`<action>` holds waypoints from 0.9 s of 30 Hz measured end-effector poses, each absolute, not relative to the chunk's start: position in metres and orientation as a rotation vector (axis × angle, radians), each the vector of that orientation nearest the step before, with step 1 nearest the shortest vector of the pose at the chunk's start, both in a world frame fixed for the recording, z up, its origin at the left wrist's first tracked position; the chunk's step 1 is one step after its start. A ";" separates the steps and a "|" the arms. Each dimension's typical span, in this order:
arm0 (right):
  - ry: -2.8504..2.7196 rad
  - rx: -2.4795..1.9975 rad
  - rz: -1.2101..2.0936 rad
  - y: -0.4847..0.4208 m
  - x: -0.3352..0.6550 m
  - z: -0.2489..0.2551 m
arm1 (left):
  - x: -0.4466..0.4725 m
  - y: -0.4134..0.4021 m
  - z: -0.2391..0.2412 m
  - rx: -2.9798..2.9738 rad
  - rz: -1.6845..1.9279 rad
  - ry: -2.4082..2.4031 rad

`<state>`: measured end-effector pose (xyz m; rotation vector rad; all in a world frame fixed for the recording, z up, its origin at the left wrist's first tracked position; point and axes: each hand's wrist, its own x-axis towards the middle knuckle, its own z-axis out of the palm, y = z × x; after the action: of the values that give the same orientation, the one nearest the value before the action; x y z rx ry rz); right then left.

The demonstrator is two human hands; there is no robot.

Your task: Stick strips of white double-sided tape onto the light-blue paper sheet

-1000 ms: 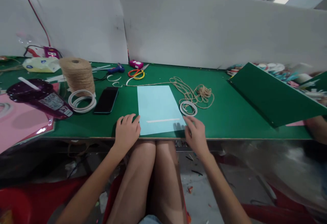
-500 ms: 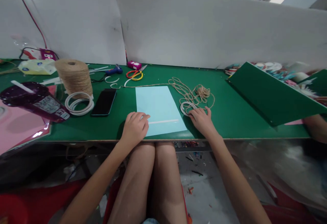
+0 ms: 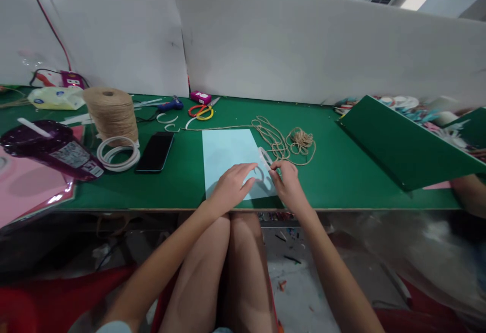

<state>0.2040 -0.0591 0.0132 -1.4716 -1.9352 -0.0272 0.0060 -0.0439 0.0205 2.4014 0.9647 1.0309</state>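
Between thumb and fingers, my right hand (image 3: 286, 178) holds a white ring (image 3: 265, 158), tilted up over the right edge of a light blue sheet (image 3: 228, 151). My left hand (image 3: 234, 185) is above the sheet's lower part, thumb and fingers apart, reaching toward the ring but with a gap to it. The ring's shadow falls on the sheet. Tan twine (image 3: 279, 143) lies in loose loops behind my right hand, with a bunched tangle (image 3: 301, 140) at its right end. The white strip on the sheet is hidden behind my left hand.
To the left are a phone (image 3: 155, 152), several white rings (image 3: 118, 155), a twine spool (image 3: 111, 115) and a purple cup (image 3: 56, 148). Scissors (image 3: 201, 111) and a glue gun (image 3: 170, 104) lie at the back. A green board (image 3: 410, 140) leans at the right; another person's arm (image 3: 469, 191) shows beyond.
My right hand has lifted the white ring off the table and brought it left over the sheet. My left hand has moved right, off the sheet's left edge, toward the ring.
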 end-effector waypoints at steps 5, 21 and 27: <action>-1.914 -1.334 0.120 -0.067 0.168 0.016 | 0.018 -0.041 0.016 2.249 1.294 1.087; -2.139 -1.416 0.228 -0.084 0.152 0.019 | -0.024 -0.038 0.041 2.093 1.408 1.131; -2.042 -1.498 0.023 -0.082 0.166 0.027 | -0.050 -0.047 0.063 2.207 1.624 1.186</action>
<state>0.1657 -0.0819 0.0272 -1.4983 -2.0422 0.0227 -0.0499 -0.0467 0.0632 2.2073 1.1855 1.6237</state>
